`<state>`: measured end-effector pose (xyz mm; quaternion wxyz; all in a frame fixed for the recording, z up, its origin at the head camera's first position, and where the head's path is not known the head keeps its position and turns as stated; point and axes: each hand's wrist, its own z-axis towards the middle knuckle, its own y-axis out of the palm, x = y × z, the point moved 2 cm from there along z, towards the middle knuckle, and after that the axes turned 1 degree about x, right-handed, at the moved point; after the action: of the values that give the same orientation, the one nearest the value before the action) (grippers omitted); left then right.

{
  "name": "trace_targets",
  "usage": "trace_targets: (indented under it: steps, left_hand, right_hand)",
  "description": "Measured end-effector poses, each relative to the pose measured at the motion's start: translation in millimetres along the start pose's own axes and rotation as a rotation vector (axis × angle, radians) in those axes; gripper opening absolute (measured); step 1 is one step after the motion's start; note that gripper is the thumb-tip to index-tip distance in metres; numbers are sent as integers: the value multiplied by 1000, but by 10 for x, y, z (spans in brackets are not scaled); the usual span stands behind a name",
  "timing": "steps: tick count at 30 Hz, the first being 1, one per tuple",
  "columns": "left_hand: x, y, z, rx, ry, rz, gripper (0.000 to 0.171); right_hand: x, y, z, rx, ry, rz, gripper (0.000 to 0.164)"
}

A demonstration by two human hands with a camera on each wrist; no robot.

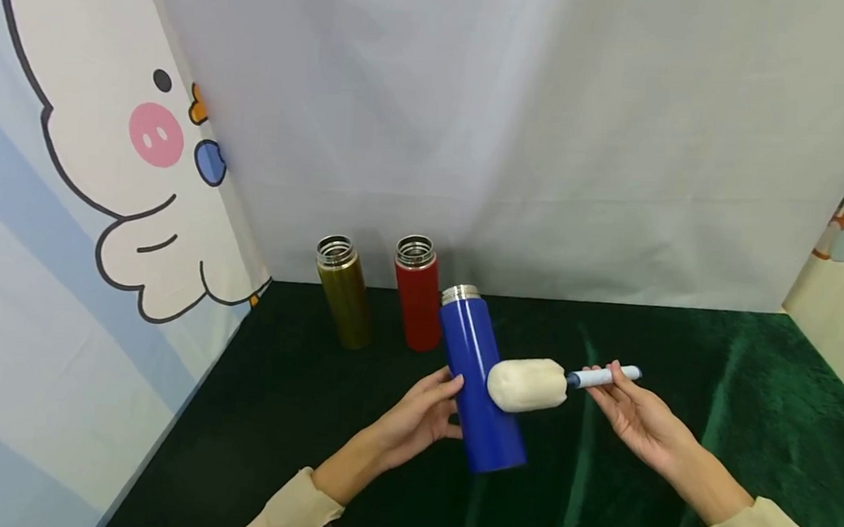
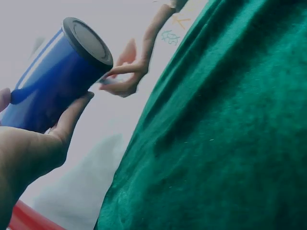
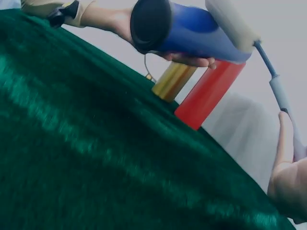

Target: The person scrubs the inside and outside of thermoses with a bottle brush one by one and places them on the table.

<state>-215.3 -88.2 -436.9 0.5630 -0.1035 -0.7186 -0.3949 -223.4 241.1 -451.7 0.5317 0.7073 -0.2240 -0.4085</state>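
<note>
My left hand [image 1: 422, 419] grips a blue thermos bottle [image 1: 474, 381] around its side, tilted, its steel neck bare of a lid. In the left wrist view the dark base of the blue bottle [image 2: 57, 72] faces the camera. Between thumb and fingers, my right hand [image 1: 646, 422] pinches the white handle of a bottle brush [image 1: 531, 385]. The brush's fluffy cream head overlaps the bottle's side in the head view. From the right wrist, the brush head [image 3: 232, 24] lies across the blue bottle [image 3: 201, 31], outside its mouth.
A gold bottle [image 1: 347, 299] and a red bottle [image 1: 417, 296], both lidless, stand upright behind the blue one. Dark green cloth [image 1: 680, 355] covers the table. A pale curtain [image 1: 548, 142] hangs at the back, and a cartoon-printed panel [image 1: 92, 151] borders the left.
</note>
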Motion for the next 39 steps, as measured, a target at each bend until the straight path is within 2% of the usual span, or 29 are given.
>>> trace_targets:
  steps: [6,11,16,23,26,28,31,34,36,39]
  left_hand:
    - [70,-34,19,22,20,-42,56]
    - [61,-55,29,26,21,-92,55]
    - [73,-78,27,25,45,-104,53]
    - [82,-86,42,30,50,-119,52]
    - [51,-79,36,47,24,-102,53]
    - [17,-56,31,41,-11,-60,55]
    - [-38,0,28,10,-81,15,63]
    - [-76,47,33,-24,-124,55,71]
    - [-80,54,28,-16,-122,42,70]
    - [-69,41,15,-2,-93,24,66]
  right_hand:
    - [-20,-54,-58,-22,69,-142,37]
    - [-50,-40,-63,-141,130,-130,43]
    - [-49,-8,-69,-253,180,-117,48]
    - [-63,4,-107,-324,198,-103,52]
    - [-76,19,-87,-294,182,-78,52]
    - [-88,51,-35,-232,145,-35,49]
    - [-110,133,76,-95,43,85,37]
    - [-138,217,173,17,-88,202,23]
    - [-139,239,198,46,-130,239,21]
    - [-104,198,180,40,-117,218,20]
